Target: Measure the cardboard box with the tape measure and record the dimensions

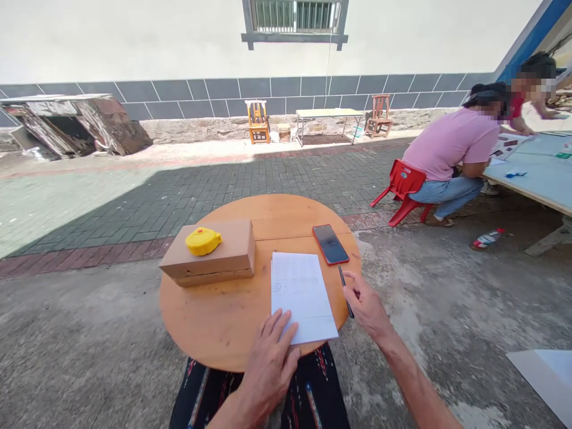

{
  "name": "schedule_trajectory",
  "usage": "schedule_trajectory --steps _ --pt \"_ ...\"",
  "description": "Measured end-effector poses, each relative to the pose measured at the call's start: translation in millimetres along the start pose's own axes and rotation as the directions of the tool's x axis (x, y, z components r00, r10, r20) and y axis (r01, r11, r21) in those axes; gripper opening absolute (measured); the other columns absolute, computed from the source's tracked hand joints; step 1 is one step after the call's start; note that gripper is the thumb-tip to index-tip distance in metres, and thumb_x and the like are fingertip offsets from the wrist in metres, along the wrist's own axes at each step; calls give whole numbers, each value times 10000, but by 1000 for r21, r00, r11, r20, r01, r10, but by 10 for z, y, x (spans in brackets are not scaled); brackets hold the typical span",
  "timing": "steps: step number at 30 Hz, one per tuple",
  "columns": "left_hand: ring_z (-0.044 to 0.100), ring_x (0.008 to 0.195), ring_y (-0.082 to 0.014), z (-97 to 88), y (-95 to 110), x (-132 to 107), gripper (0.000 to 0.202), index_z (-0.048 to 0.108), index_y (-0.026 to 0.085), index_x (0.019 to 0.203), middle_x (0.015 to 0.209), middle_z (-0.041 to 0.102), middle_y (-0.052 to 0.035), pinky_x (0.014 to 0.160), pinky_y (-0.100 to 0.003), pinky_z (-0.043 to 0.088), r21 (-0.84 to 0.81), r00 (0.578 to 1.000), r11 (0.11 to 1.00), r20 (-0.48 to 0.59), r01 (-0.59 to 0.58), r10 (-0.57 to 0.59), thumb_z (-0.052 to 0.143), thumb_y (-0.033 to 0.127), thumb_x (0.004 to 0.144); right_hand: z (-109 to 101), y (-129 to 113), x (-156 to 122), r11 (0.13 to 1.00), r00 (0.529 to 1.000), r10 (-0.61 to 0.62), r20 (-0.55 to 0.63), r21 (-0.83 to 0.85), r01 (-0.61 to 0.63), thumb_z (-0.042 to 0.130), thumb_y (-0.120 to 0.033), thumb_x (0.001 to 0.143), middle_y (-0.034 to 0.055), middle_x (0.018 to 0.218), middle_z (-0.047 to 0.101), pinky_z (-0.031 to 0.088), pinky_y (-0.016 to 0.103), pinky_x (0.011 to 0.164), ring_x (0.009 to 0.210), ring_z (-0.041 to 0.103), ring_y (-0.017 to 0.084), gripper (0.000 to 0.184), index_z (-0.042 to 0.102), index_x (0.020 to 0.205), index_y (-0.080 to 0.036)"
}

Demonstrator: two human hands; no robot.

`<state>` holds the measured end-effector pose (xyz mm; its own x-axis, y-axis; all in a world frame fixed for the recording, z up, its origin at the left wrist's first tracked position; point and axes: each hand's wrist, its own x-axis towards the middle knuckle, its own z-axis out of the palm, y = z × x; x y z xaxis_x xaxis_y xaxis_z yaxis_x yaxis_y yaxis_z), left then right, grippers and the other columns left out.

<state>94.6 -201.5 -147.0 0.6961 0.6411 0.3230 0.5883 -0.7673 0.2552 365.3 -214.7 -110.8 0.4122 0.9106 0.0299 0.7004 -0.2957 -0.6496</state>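
A stack of white paper sheets (pixel 300 286) with faint print and a round stamp lies on the round wooden table (pixel 214 322). My left hand (pixel 272 357) rests at its lower left corner, fingers stretched out over the edge. At the table's right edge, my right hand (pixel 364 304) has its fingers curled on a black pen (pixel 341 275), whose two ends show past the fingertips. Just beyond the pen is a phone (pixel 330 244) in a red case, dark screen up. To the left, a yellow tape measure (pixel 202 241) sits on top of a closed brown cardboard box (pixel 223 259).
On the right, a person in a pink shirt (pixel 456 143) sits on a red chair (pixel 404 182) at a light-blue table (pixel 545 167), with another person beyond. A bottle (pixel 487 239) lies on the ground. Wooden chairs (pixel 258 122) and a folding table (pixel 330 112) stand along the wall.
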Motion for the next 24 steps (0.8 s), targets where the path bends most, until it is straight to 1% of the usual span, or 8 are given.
schedule_trajectory --steps 2,4,6,8,10,13,18,24 --pt "492 1313 -300 -14 -1 -7 327 594 198 1226 1379 577 -114 1028 -525 486 -10 1000 1000 -4 7 -7 530 198 906 -71 66 -65 960 1000 -14 21 279 8 412 -380 941 7 726 637 439 274 617 644 576 172 347 610 1153 -188" --pt "500 1305 -294 -17 1 -8 313 596 203 1214 1365 587 -109 1025 -519 492 -19 1000 1000 -15 16 -17 524 190 910 -141 99 -126 841 999 -13 52 540 -17 471 -399 917 32 781 662 446 273 593 656 583 170 320 642 1083 -185" --pt "510 1295 -291 -7 2 -6 300 600 210 1201 1355 594 -105 1019 -515 497 -23 999 999 -28 25 -26 527 190 911 -200 104 -181 725 998 -24 51 688 -18 561 -367 876 39 842 683 471 270 610 697 611 169 291 635 1106 -205" --pt "518 1286 -293 7 -2 -3 286 605 210 1189 1344 601 -107 1013 -511 504 -24 999 999 -39 26 -27 534 200 912 -237 100 -233 631 999 -44 -21 775 44 666 -319 818 23 886 686 506 279 678 757 640 168 322 619 1128 -244" --pt "522 1282 -294 17 -10 0 276 608 200 1181 1332 609 -113 1005 -504 512 -23 999 1000 -45 19 -20 536 207 914 -246 106 -284 575 991 -26 -131 809 122 742 -299 775 -1 850 680 517 275 703 750 644 158 341 624 1094 -270" --pt "528 1278 -291 13 -20 4 270 614 189 1176 1320 617 -120 1000 -493 519 -25 999 1000 -48 12 -13 533 215 920 -230 144 -370 585 970 81 -230 798 141 742 -346 808 -19 694 658 476 230 594 624 595 130 241 655 1014 -257" --pt "544 1268 -285 -45 -15 14 259 638 199 1151 1307 630 -114 999 -476 524 -33 999 999 -38 26 -28 533 210 914 -210 197 -502 575 946 216 -241 815 76 676 -428 866 -52 529 546 410 232 532 522 494 117 269 694 1027 -214" --pt "572 1238 -275 -56 -8 29 280 635 208 1171 1287 644 -111 979 -450 539 -38 997 998 -48 50 -52 536 220 909 -212 133 -523 490 934 295 -204 871 35 730 -429 792 -41 542 593 392 238 467 470 518 129 273 645 921 -205"
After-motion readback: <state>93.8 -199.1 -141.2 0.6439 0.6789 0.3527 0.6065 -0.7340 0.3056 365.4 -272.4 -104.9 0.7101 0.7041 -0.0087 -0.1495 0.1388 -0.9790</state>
